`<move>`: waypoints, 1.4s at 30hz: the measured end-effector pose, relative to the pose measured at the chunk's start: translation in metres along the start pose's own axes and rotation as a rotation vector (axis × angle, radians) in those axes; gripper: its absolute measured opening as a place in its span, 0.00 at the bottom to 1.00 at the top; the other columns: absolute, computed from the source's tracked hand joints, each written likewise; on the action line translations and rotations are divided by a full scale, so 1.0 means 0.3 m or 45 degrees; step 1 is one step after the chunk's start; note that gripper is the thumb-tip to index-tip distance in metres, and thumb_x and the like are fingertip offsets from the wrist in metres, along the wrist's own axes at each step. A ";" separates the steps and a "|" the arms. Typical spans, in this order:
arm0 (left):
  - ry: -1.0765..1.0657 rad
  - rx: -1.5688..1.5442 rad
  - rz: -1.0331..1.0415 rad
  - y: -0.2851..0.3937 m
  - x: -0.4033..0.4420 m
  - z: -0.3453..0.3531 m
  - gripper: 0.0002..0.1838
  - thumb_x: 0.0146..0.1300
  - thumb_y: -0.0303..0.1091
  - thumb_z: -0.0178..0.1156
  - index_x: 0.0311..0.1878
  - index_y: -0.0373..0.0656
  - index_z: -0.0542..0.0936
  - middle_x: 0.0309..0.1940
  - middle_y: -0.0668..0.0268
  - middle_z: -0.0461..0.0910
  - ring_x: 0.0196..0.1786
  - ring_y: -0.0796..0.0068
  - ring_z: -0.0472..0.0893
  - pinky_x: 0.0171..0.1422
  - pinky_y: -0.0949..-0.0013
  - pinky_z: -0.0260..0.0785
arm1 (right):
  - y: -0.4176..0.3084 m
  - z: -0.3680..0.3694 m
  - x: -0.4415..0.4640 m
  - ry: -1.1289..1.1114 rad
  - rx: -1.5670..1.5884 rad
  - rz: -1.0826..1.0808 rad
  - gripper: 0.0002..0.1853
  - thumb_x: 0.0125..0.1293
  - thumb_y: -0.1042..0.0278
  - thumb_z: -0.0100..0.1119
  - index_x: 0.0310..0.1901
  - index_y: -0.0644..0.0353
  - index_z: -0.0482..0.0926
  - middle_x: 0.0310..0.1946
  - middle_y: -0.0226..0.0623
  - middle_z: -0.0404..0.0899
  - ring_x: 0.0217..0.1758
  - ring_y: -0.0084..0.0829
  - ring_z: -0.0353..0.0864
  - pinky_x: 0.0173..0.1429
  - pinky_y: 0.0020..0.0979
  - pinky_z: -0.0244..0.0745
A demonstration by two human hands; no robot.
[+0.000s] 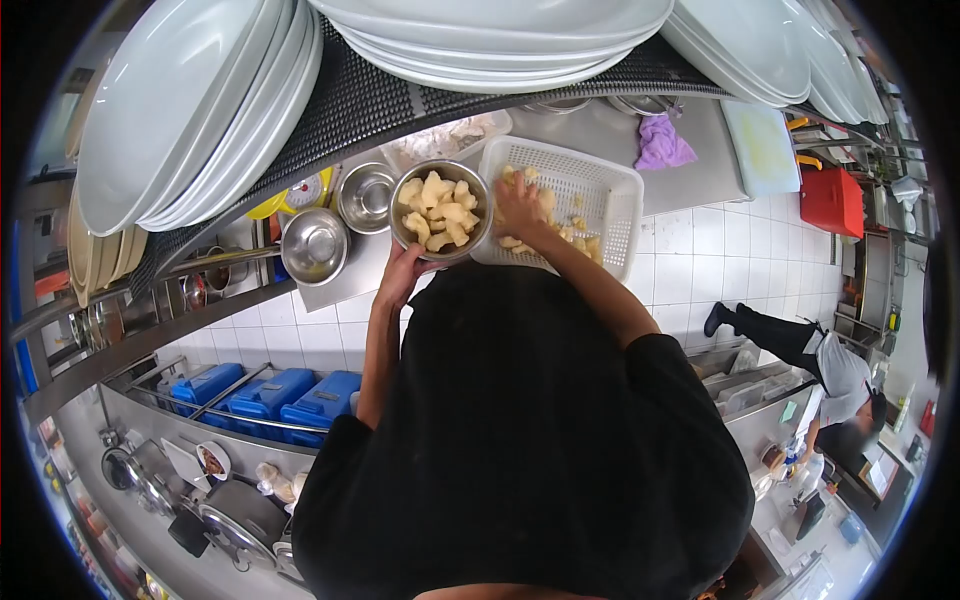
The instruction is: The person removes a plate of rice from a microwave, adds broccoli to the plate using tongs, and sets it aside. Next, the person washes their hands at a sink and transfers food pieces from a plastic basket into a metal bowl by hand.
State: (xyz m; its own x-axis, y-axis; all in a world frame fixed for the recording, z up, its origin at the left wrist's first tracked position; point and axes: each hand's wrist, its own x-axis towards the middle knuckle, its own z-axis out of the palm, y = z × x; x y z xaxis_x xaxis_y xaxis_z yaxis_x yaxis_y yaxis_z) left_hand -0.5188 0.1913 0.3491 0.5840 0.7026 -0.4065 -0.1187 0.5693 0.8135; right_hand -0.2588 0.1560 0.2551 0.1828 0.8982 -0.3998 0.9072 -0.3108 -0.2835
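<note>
My left hand (pixel 402 272) grips the rim of a steel bowl (pixel 483 225) from its near left side. Pale yellow chunks of food (pixel 438 210) fill the bowl. Beside it on the right is a white perforated basket (pixel 625 205) with more pale pieces (pixel 580 240) scattered in it. My right hand (pixel 520 208) reaches into the left part of the basket among the pieces, its fingers apart and pointing down; whether a piece lies under the palm is hidden. The bowl and the basket stand close together on the steel counter.
Two empty steel bowls (pixel 315 247) and a yellow scale (pixel 308 190) are at the left. Stacked white plates (pixel 490 45) line the shelf above. A purple cloth (pixel 662 143) and a cutting board (pixel 760 148) lie right. A person (pixel 840 370) works at the far right.
</note>
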 end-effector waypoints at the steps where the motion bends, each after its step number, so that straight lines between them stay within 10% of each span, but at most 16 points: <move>1: 0.009 0.004 0.003 0.002 0.002 0.006 0.36 0.67 0.23 0.44 0.76 0.48 0.43 0.71 0.52 0.58 0.66 0.53 0.71 0.61 0.52 0.78 | 0.007 0.002 -0.011 0.019 0.033 -0.020 0.53 0.45 0.54 0.77 0.72 0.47 0.54 0.74 0.53 0.44 0.70 0.70 0.55 0.66 0.59 0.67; 8: 0.016 0.050 -0.042 0.008 -0.001 0.044 0.37 0.68 0.21 0.44 0.76 0.51 0.42 0.70 0.54 0.59 0.65 0.54 0.72 0.59 0.52 0.79 | 0.128 -0.005 -0.046 0.119 0.336 -0.050 0.29 0.50 0.66 0.68 0.57 0.51 0.74 0.62 0.48 0.65 0.58 0.53 0.74 0.61 0.44 0.75; 14: -0.084 0.027 -0.064 -0.001 0.039 0.052 0.38 0.68 0.21 0.44 0.77 0.53 0.42 0.72 0.54 0.56 0.69 0.55 0.68 0.61 0.54 0.78 | 0.224 -0.193 -0.145 0.450 0.583 -0.051 0.30 0.46 0.63 0.71 0.54 0.50 0.74 0.59 0.46 0.67 0.54 0.51 0.77 0.58 0.42 0.76; 23: -0.256 0.191 -0.219 0.018 0.139 0.181 0.37 0.70 0.26 0.47 0.75 0.55 0.41 0.69 0.54 0.61 0.63 0.57 0.74 0.58 0.58 0.79 | -0.106 -0.459 -0.240 0.518 0.400 -0.731 0.32 0.42 0.62 0.73 0.55 0.49 0.75 0.62 0.39 0.66 0.62 0.45 0.72 0.59 0.40 0.77; 35: -0.252 -0.082 -0.189 -0.050 0.143 0.146 0.36 0.71 0.26 0.47 0.76 0.55 0.42 0.71 0.58 0.59 0.66 0.58 0.71 0.62 0.56 0.77 | -0.105 -0.461 -0.261 0.621 0.498 -0.867 0.28 0.56 0.58 0.67 0.60 0.48 0.74 0.67 0.39 0.63 0.70 0.46 0.62 0.74 0.45 0.55; 40: -0.232 -0.097 -0.071 -0.049 0.105 0.101 0.36 0.71 0.27 0.49 0.76 0.55 0.44 0.71 0.59 0.58 0.67 0.58 0.70 0.62 0.55 0.77 | 0.157 -0.387 -0.182 0.455 0.924 -0.243 0.28 0.64 0.52 0.58 0.62 0.57 0.72 0.62 0.51 0.70 0.67 0.49 0.67 0.71 0.46 0.60; 42: -0.202 -0.105 -0.062 -0.069 0.091 0.051 0.36 0.71 0.27 0.50 0.76 0.55 0.45 0.71 0.59 0.58 0.68 0.57 0.69 0.62 0.54 0.77 | 0.302 -0.238 -0.138 0.358 0.348 -0.062 0.32 0.62 0.47 0.60 0.63 0.58 0.70 0.59 0.58 0.71 0.68 0.53 0.65 0.69 0.49 0.63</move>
State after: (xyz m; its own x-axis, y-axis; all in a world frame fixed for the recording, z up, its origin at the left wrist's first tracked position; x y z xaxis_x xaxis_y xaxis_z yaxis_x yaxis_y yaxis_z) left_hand -0.4882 0.1922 0.3274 0.7090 0.6012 -0.3686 -0.1489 0.6385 0.7551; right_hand -0.1572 0.1129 0.3083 0.2733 0.9522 -0.1365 0.7899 -0.3031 -0.5330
